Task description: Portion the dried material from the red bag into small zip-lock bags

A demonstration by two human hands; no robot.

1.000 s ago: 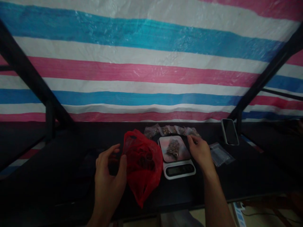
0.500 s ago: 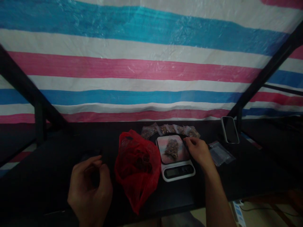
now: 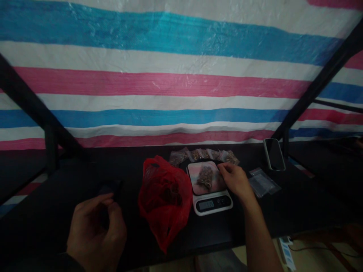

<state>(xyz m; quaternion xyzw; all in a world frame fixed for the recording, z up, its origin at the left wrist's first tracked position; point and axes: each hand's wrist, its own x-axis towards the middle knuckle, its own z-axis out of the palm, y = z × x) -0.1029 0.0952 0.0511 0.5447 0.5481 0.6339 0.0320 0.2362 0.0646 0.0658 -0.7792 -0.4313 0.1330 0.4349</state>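
A small clear bag of dried brown bits (image 3: 205, 177) lies on the plate of a white kitchen scale (image 3: 213, 204). My right hand (image 3: 234, 179) is at the plate's right edge, thumb and fingertips pinched together; whatever is between them is too small to make out. Left of the scale, touching or nearly touching it, sits a red plastic bag (image 3: 166, 200) with its mouth open and dark contents inside. My left hand (image 3: 98, 226) hovers left of the red bag, fingers curled and thumb near the index fingertip. Anything in that pinch is lost in the dark.
Several small filled bags (image 3: 202, 154) lie in a row behind the scale. Flat clear zip bags (image 3: 263, 183) rest to the right, with a phone (image 3: 274, 154) propped beyond. A striped plastic sheet (image 3: 181, 87) hangs behind the black table (image 3: 295, 204). Black frame bars slant at both sides.
The scale's display, dark before, now shows lit digits. My left hand has drawn left and a little down, farther from the red bag. My right hand stays at the plate edge.
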